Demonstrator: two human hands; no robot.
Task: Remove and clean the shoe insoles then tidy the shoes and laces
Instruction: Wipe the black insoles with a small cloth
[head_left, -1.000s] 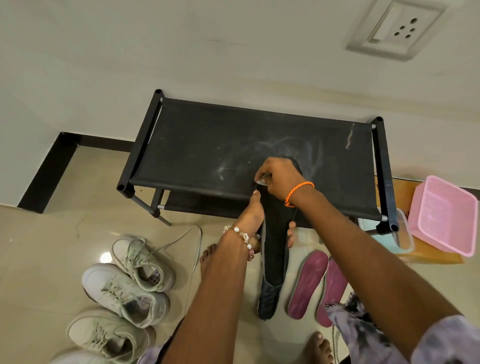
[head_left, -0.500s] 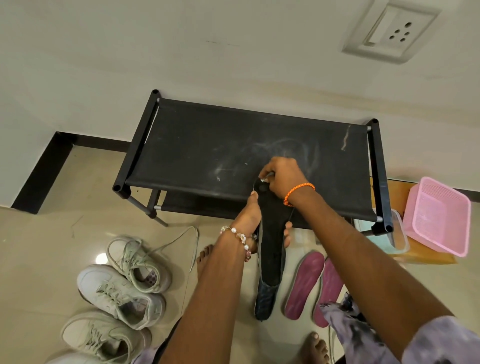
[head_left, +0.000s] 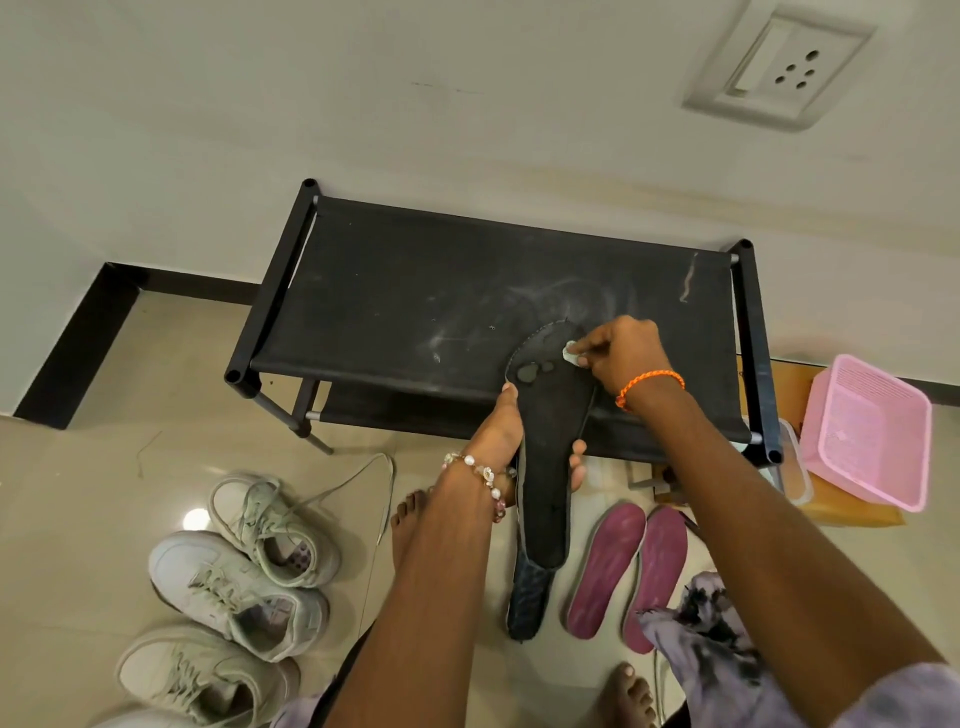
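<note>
The black shoe rack (head_left: 498, 306) against the wall is basically the work surface here, dusty fabric top and all. The dark insole (head_left: 550, 415) lies with its toe end on that top and its heel end hanging off the front edge, over another dark insole (head_left: 527, 603) on the floor.

The left hand (head_left: 498, 436) grips the insole around its waist. I'd keep that hold firm so the toe stays flat on the fabric, since the marks sit right up there. The right hand (head_left: 621, 353) pinches a small pale wipe (head_left: 570, 355) against the toe area. Short firm strokes over the marks look like the way to go, turning the wipe as it dirties.

Compared with a second ago, the right hand has slid up toward the toe, uncovering the marked top of the insole. The two pink insoles (head_left: 628, 566) and white sneakers (head_left: 234, 587) haven't moved.
</note>
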